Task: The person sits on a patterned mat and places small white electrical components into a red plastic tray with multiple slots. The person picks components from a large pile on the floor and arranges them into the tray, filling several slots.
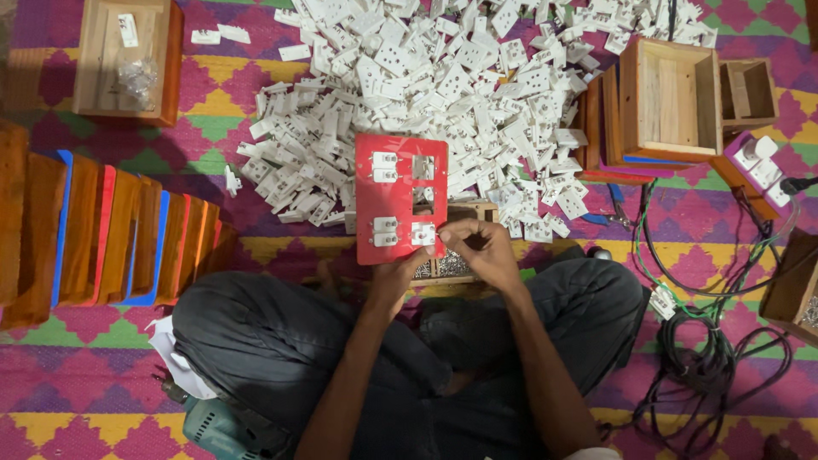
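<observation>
I am holding the red panel [400, 198] from below with my left hand [394, 274], fingers closed on its lower edge, while my right hand [482, 247] is pinching a white socket piece [423, 234] into the lower right cut-out. To seat it well, I am judging that the piece needs to go in square, pressed evenly, with the panel kept steady against the small wooden box [456, 243] under it. The panel is lying just ahead of both hands, above my crossed legs, with the right hand touching its lower right corner. The heap of white sockets [443, 85] is spreading beyond it on the patterned mat [213, 94], and an open wooden crate [669, 102] is standing to the right.
</observation>
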